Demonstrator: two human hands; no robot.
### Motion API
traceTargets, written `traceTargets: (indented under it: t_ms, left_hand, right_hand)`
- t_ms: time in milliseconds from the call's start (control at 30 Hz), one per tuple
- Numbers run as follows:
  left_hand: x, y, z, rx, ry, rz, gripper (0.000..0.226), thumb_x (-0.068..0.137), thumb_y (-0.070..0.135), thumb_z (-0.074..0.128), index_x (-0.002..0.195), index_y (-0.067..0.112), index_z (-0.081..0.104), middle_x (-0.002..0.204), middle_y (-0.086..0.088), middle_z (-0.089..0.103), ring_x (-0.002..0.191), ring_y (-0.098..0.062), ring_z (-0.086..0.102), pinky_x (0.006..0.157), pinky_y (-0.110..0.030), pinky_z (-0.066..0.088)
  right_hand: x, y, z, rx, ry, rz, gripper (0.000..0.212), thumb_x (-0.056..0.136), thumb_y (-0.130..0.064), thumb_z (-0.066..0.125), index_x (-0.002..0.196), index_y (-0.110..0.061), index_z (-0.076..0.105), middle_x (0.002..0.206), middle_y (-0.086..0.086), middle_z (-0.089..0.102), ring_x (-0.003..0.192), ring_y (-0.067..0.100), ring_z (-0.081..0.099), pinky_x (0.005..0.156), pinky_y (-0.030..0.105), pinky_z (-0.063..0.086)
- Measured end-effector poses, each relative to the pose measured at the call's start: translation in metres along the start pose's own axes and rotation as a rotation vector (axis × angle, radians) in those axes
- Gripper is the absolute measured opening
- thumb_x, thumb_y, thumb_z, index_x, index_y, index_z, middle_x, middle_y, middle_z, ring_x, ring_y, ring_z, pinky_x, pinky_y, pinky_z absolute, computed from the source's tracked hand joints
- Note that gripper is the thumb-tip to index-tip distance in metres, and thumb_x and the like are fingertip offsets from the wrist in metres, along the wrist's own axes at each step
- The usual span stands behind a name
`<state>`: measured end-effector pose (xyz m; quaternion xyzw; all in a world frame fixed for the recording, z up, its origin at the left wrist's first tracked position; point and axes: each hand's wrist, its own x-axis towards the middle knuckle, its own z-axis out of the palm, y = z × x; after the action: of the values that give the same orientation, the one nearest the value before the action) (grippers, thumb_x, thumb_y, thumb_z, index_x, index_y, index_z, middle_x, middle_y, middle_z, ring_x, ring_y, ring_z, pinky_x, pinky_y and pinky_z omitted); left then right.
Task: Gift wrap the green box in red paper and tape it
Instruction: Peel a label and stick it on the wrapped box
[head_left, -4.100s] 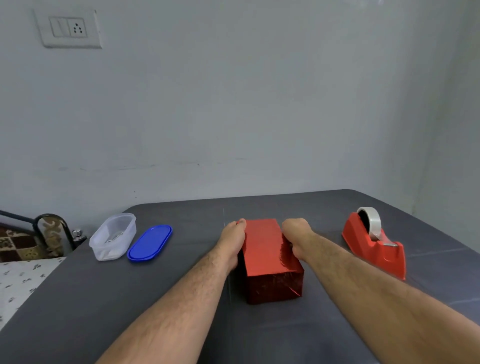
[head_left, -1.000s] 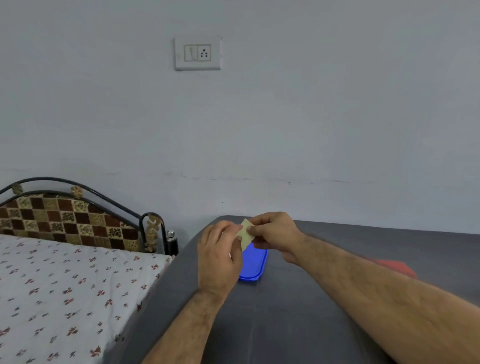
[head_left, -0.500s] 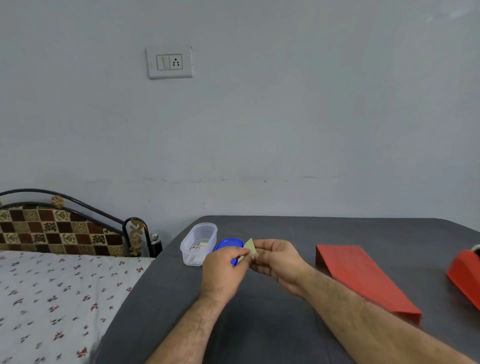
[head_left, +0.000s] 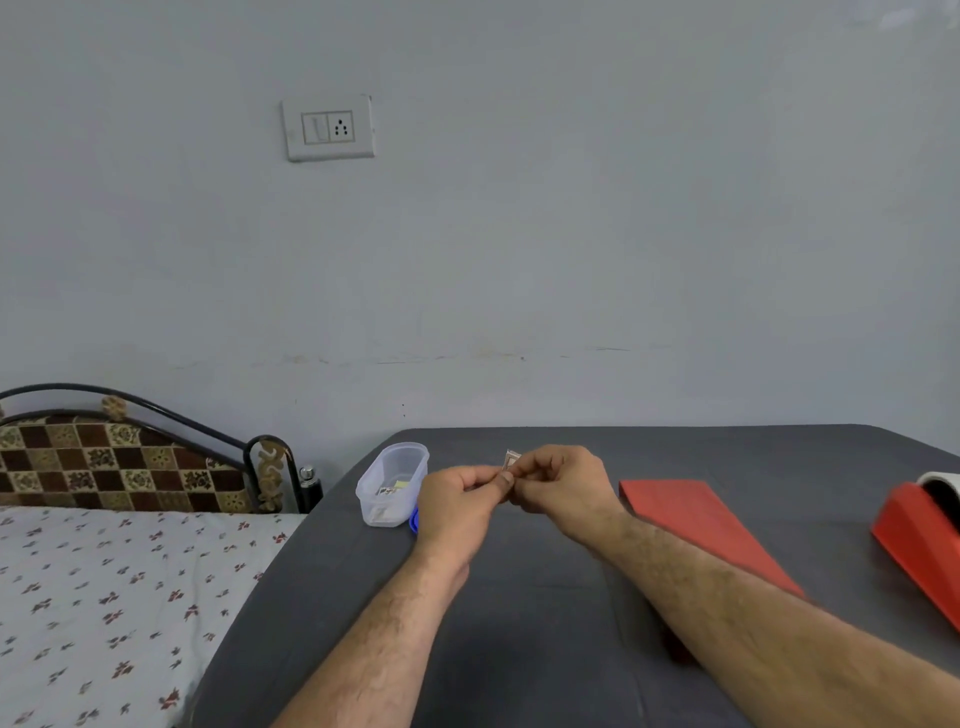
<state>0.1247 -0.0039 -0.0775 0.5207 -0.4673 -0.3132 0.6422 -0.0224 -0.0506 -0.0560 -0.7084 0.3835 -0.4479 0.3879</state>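
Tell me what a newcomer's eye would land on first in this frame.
Both hands meet over the middle of the grey table: the left hand and right hand pinch a small paper tag between them. To their right lies the red-wrapped box, with the red tape dispenser at the right edge. Left of the hands stands a clear plastic container.

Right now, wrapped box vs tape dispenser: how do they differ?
The wrapped box is a flat-faced block lying behind the right forearm; the tape dispenser is a sloped wedge carrying a white roll, cut off at the frame's right edge. Both are red and rest on the grey table, untouched.
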Motion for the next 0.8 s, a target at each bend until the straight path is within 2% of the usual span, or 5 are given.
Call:
traceTargets:
  t_ms: [100,200,467,600,800]
  left_hand:
    - [-0.009,0.003,0.007,-0.117,-0.01,-0.022,0.013,0.098,0.006,0.07,0.102,0.005,0.082,0.095,-0.008,0.082,0.097,-0.02,0.079,0.092,-0.029,0.06]
    - [-0.02,0.008,0.011,-0.169,-0.028,-0.046,0.015,0.101,0.006,0.067,0.103,0.003,0.081,0.095,-0.009,0.082,0.096,-0.019,0.08,0.085,-0.021,0.059]
    - [-0.034,0.018,0.015,-0.045,-0.113,-0.029,0.014,0.1,0.009,0.069,0.101,0.009,0.082,0.095,-0.005,0.083,0.097,-0.016,0.079,0.089,-0.022,0.058]
    - [-0.04,0.023,0.018,-0.018,-0.155,-0.002,0.014,0.092,0.006,0.079,0.104,0.013,0.083,0.095,-0.002,0.083,0.096,-0.014,0.079,0.082,-0.016,0.057]
    - [-0.04,0.026,0.023,0.124,-0.164,0.068,0.011,0.092,0.005,0.078,0.099,0.012,0.084,0.089,0.0,0.083,0.09,-0.014,0.08,0.079,-0.018,0.057]
  right_hand:
    - [-0.006,-0.002,-0.002,-0.073,0.007,-0.018,0.009,0.085,-0.012,0.077,0.085,-0.019,0.08,0.078,0.0,0.08,0.08,0.019,0.078,0.077,0.033,0.066]
    - [-0.011,-0.001,-0.006,-0.094,-0.013,0.002,0.005,0.086,-0.016,0.073,0.087,-0.02,0.075,0.081,0.0,0.079,0.073,0.009,0.072,0.077,0.034,0.062]
    - [-0.02,-0.001,-0.029,0.186,-0.221,0.172,0.01,0.098,-0.003,0.067,0.09,-0.01,0.068,0.092,0.013,0.076,0.092,0.025,0.075,0.098,0.044,0.059]
    - [-0.028,-0.006,-0.041,0.36,-0.266,0.263,0.019,0.101,0.004,0.059,0.088,-0.009,0.066,0.089,0.015,0.072,0.085,0.025,0.071,0.091,0.039,0.058]
    - [-0.035,-0.01,-0.051,0.354,-0.268,0.283,0.019,0.099,0.006,0.058,0.089,-0.008,0.065,0.091,0.017,0.074,0.083,0.022,0.075,0.083,0.032,0.061]
